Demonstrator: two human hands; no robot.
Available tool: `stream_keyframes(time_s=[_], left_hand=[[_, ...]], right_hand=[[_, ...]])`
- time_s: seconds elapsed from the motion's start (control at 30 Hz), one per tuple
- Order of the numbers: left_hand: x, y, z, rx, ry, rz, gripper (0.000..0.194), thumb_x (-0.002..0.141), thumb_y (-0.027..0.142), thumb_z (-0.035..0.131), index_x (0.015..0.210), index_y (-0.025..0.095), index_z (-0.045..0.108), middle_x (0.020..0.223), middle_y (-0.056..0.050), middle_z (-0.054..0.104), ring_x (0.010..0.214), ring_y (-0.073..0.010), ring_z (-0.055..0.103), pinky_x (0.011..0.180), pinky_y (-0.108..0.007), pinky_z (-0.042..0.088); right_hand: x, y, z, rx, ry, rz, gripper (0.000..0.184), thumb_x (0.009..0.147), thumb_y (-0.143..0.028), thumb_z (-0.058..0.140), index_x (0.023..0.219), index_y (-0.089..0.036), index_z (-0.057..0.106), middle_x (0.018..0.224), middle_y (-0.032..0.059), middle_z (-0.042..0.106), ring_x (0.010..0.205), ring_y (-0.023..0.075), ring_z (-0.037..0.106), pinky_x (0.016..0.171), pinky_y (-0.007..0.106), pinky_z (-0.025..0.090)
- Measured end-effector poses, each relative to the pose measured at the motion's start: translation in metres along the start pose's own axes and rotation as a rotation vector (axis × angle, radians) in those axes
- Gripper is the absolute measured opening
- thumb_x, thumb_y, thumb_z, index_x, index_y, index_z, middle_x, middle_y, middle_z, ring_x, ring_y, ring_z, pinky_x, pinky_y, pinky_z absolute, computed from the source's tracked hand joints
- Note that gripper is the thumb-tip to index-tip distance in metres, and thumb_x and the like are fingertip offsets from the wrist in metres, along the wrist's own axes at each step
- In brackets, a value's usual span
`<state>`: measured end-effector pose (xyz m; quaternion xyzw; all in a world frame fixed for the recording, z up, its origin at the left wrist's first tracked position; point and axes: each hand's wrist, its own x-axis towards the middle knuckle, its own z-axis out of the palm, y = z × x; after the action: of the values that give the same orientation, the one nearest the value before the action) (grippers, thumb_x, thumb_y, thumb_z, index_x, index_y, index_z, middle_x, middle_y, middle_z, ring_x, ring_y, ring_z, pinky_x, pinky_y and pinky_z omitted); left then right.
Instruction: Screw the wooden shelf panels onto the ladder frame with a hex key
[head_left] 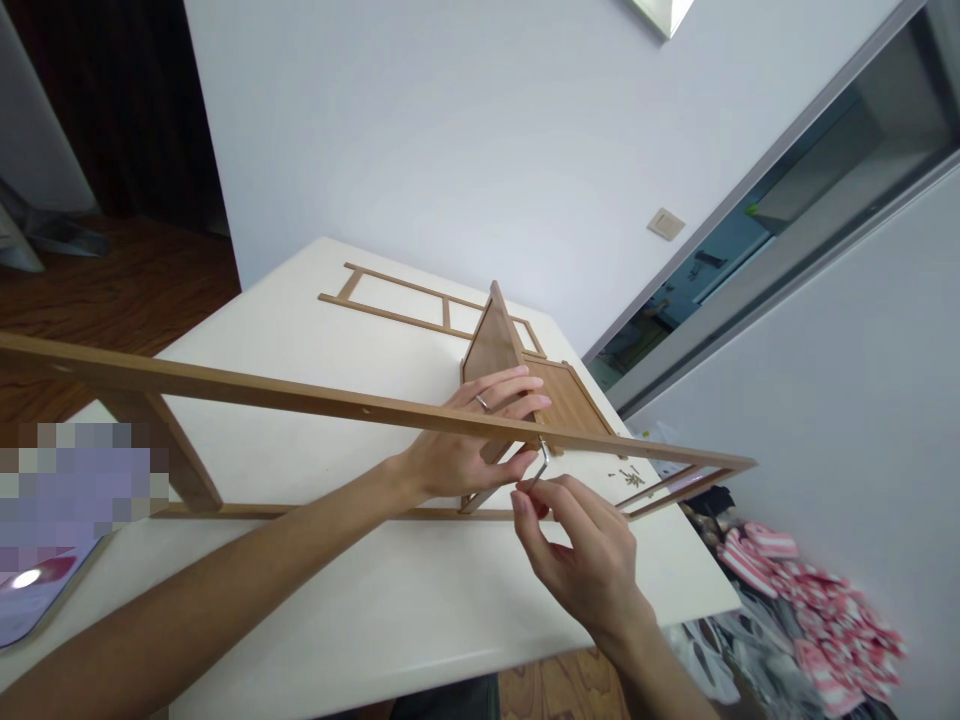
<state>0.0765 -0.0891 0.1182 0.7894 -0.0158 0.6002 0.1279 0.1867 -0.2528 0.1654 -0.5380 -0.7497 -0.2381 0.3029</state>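
A long wooden side frame stands on its edge across the white table, with crosspieces near both ends. Against it a wooden shelf panel stands upright. My left hand reaches behind the frame's upper rail, its fingers over the panel and its thumb close to the joint. In my right hand, a silver hex key is pinched between thumb and fingers. The key's bent end meets the upper rail where the panel joins it; the screw head itself is hidden.
Flat on the table lie a second ladder-like frame and another wooden panel. Several small screws are scattered at the right. A phone or tablet, partly blurred, stands at left. Striped cloth is piled beyond the right edge.
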Motion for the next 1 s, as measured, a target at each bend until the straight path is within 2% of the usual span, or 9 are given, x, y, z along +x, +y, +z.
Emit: stream_keyframes(time_s=[0.17, 0.37, 0.47, 0.57, 0.67, 0.8, 0.9, 1.0], left_hand=[[0.0, 0.0, 0.0, 0.012, 0.013, 0.008, 0.052, 0.096, 0.025, 0.067, 0.145, 0.02, 0.052, 0.142, -0.015, 0.065, 0.144, -0.0308, 0.057, 0.119, -0.049, 0.053], [0.001, 0.0, 0.0, 0.013, 0.008, 0.006, 0.051, 0.097, 0.027, 0.066, 0.145, 0.021, 0.051, 0.142, -0.014, 0.065, 0.143, -0.0308, 0.057, 0.119, -0.05, 0.054], [0.001, 0.0, 0.0, 0.01, 0.009, 0.011, 0.05, 0.098, 0.028, 0.066, 0.145, 0.021, 0.052, 0.141, -0.014, 0.065, 0.143, -0.0312, 0.057, 0.119, -0.05, 0.054], [0.0, -0.001, 0.001, 0.006, 0.027, 0.024, 0.049, 0.1, 0.031, 0.064, 0.146, 0.021, 0.051, 0.141, -0.015, 0.065, 0.143, -0.0312, 0.057, 0.119, -0.052, 0.054], [-0.001, -0.002, 0.002, 0.013, 0.027, 0.038, 0.048, 0.103, 0.032, 0.061, 0.148, 0.02, 0.049, 0.142, -0.017, 0.064, 0.144, -0.0316, 0.056, 0.119, -0.052, 0.053], [-0.001, -0.003, 0.0, 0.029, 0.007, 0.061, 0.05, 0.104, 0.036, 0.059, 0.149, 0.018, 0.048, 0.144, -0.019, 0.063, 0.145, -0.0334, 0.055, 0.119, -0.054, 0.053], [-0.001, -0.002, 0.0, 0.058, 0.006, 0.058, 0.048, 0.104, 0.03, 0.059, 0.149, 0.019, 0.047, 0.143, -0.017, 0.063, 0.145, -0.0323, 0.056, 0.118, -0.053, 0.054], [0.0, -0.001, 0.002, 0.085, 0.026, 0.053, 0.046, 0.104, 0.027, 0.059, 0.147, 0.021, 0.047, 0.141, -0.016, 0.064, 0.143, -0.0313, 0.058, 0.117, -0.052, 0.056]], right_hand=[[0.001, 0.002, -0.001, 0.031, -0.064, -0.023, 0.005, 0.099, -0.018, 0.067, 0.098, -0.02, 0.062, 0.074, -0.0019, 0.066, 0.063, 0.0116, 0.063, 0.062, 0.024, 0.051], [0.004, 0.012, -0.006, -0.039, -0.122, -0.128, 0.009, 0.102, -0.02, 0.067, 0.096, -0.02, 0.061, 0.071, -0.0027, 0.062, 0.061, 0.0114, 0.059, 0.06, 0.025, 0.047], [0.01, 0.014, -0.006, -0.076, -0.003, -0.18, 0.016, 0.097, -0.022, 0.076, 0.105, -0.02, 0.062, 0.076, -0.0014, 0.066, 0.064, 0.0124, 0.062, 0.061, 0.025, 0.051], [0.017, 0.012, -0.005, -0.15, 0.145, -0.227, 0.033, 0.089, -0.02, 0.085, 0.116, -0.023, 0.065, 0.094, 0.004, 0.073, 0.082, 0.0155, 0.071, 0.076, 0.028, 0.06], [0.025, 0.008, -0.004, -0.2, 0.162, -0.258, 0.032, 0.087, -0.025, 0.087, 0.113, -0.023, 0.068, 0.097, 0.0062, 0.074, 0.094, 0.0191, 0.073, 0.085, 0.032, 0.061], [0.034, 0.004, 0.001, -0.213, 0.227, -0.261, 0.032, 0.084, -0.03, 0.09, 0.106, -0.02, 0.07, 0.086, 0.0041, 0.072, 0.088, 0.0188, 0.072, 0.078, 0.03, 0.059], [0.041, 0.0, 0.005, -0.228, 0.326, -0.237, 0.033, 0.082, -0.031, 0.092, 0.104, -0.02, 0.07, 0.08, 0.0025, 0.071, 0.083, 0.0184, 0.07, 0.076, 0.03, 0.058], [0.049, -0.002, 0.007, -0.22, 0.335, -0.226, 0.031, 0.084, -0.031, 0.09, 0.102, -0.019, 0.068, 0.073, 0.0017, 0.07, 0.072, 0.0172, 0.064, 0.069, 0.03, 0.054]])
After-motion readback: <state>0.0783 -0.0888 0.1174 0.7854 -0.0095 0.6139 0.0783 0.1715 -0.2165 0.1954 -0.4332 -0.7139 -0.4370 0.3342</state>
